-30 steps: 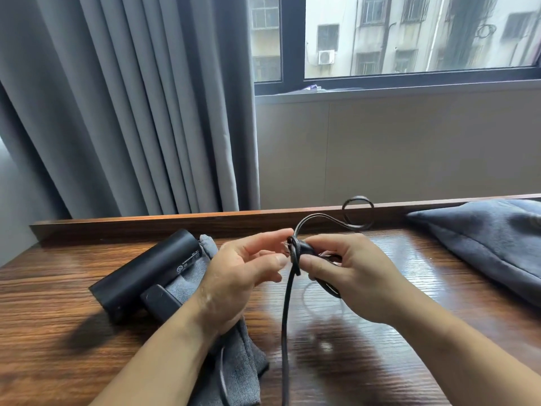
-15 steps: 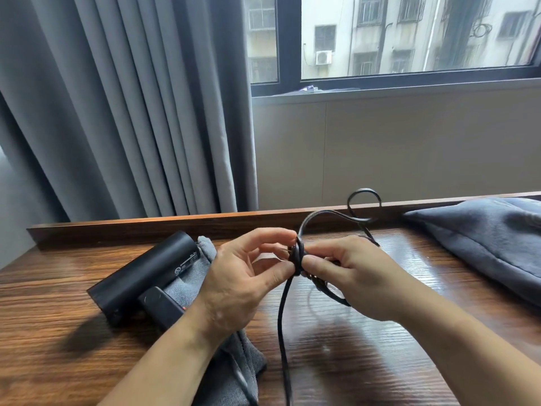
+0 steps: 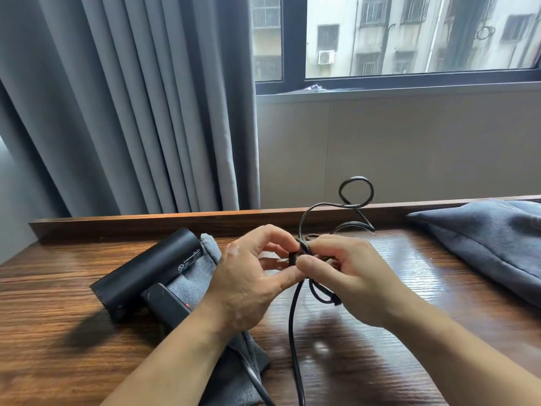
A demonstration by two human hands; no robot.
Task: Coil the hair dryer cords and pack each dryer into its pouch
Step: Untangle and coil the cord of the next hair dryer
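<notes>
Just right of the black hair dryer (image 3: 146,268), which lies on its grey pouch (image 3: 202,268), the left hand (image 3: 248,276) pinches the cord (image 3: 292,332); the right hand (image 3: 348,276) clasps gathered loops, apparently so the coil cannot spring apart; a second pouch (image 3: 483,235) lies farther right.

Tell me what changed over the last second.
The cord lifted its free loop higher behind the hands, and a second bend shows above the right hand. The left hand closed in to pinch the cord beside the right hand, which keeps its grip. The hair dryer, the pouch under it and the other pouch stayed put.
</notes>
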